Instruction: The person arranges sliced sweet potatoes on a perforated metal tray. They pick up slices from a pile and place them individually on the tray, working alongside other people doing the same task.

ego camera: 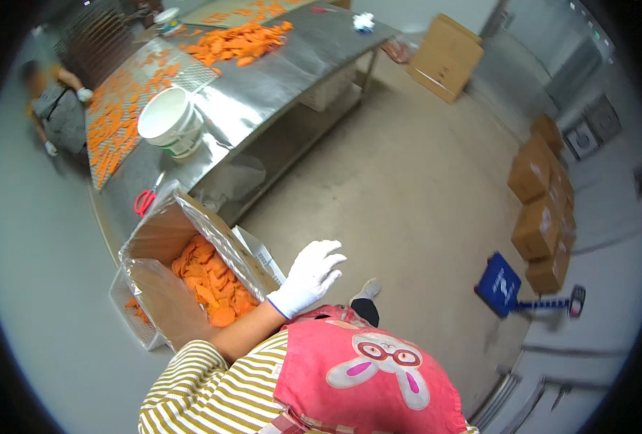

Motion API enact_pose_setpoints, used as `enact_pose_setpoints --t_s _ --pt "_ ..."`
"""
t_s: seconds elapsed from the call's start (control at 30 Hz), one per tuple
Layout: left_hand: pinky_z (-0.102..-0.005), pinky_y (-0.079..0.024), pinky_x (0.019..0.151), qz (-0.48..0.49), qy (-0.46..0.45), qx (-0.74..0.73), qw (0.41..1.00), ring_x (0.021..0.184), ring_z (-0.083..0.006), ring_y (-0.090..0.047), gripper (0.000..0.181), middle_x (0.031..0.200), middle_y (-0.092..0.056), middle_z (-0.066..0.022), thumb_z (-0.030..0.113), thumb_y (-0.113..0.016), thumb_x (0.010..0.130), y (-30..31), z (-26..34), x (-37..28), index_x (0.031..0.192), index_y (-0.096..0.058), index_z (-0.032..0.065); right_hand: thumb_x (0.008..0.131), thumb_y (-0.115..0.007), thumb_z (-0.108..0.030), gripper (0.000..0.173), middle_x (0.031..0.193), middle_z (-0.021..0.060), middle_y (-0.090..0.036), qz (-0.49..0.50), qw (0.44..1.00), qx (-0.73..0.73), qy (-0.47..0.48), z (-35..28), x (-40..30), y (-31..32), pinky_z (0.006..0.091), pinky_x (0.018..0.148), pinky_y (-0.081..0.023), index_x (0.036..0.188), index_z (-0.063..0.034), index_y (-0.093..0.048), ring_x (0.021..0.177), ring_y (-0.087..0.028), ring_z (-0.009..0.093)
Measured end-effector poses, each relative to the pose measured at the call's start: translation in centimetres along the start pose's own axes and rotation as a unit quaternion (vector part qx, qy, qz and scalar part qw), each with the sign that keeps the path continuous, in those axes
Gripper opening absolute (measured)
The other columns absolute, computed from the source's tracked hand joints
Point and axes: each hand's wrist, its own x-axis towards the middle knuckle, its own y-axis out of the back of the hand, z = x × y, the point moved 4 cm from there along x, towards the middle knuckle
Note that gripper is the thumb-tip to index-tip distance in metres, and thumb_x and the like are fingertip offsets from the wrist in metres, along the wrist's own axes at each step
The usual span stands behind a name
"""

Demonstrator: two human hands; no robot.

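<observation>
My left hand [307, 276], in a white knit glove, is held over the floor just right of the carton, its fingers apart and nothing in them. My left forearm crosses the near edge of the plastic-lined cardboard carton [161, 298]. Inside that carton lies a heap of orange slices [209, 276] that look like dried sweet potato. A white label sheet [258, 252] with writing is on or beside the carton's right side. Out of view is my right hand.
On the steel table [299, 70] are a white bucket [177, 127], red-handled scissors [146, 200], a mesh tray [131, 108] and heaped slices [239, 43]. A co-worker [60, 108] stands at far left. A blue platform scale [499, 285] and stacked cartons [541, 217] are at right.
</observation>
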Motion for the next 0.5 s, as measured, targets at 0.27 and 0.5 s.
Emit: enact_pose_setpoints --t_s 0.27,0.5 --pt "-0.0425 -0.042 0.098 0.13 0.193 0.106 0.967 0.114 -0.0351 -0.053 0.029 0.122 -0.056 -0.0169 0.015 -0.066 0.081 2.8 -7.5 5.4 0.108 -0.062 0.0067 0.086 -0.049 -0.019 0.029 0.112 0.0164 -0.066 -0.085 0.836 -0.529 0.12 -14.7 18.2 18.3 0.0429 0.088 -0.051 0.103 -0.0096 -0.07 0.099 -0.065 0.034" --pt "-0.0426 -0.041 0.099 0.228 0.351 0.128 0.899 0.114 -0.0341 -0.053 0.031 0.122 -0.058 -0.0167 0.016 -0.067 0.08 4.9 -10.7 6.2 0.109 -0.063 0.0067 0.084 -0.061 -0.038 0.045 0.117 0.0207 -0.063 0.077 0.864 -0.334 0.369 -55.0 30.1 21.6 0.0407 0.096 -0.045 0.114 -0.0063 -0.066 0.112 -0.057 0.036"
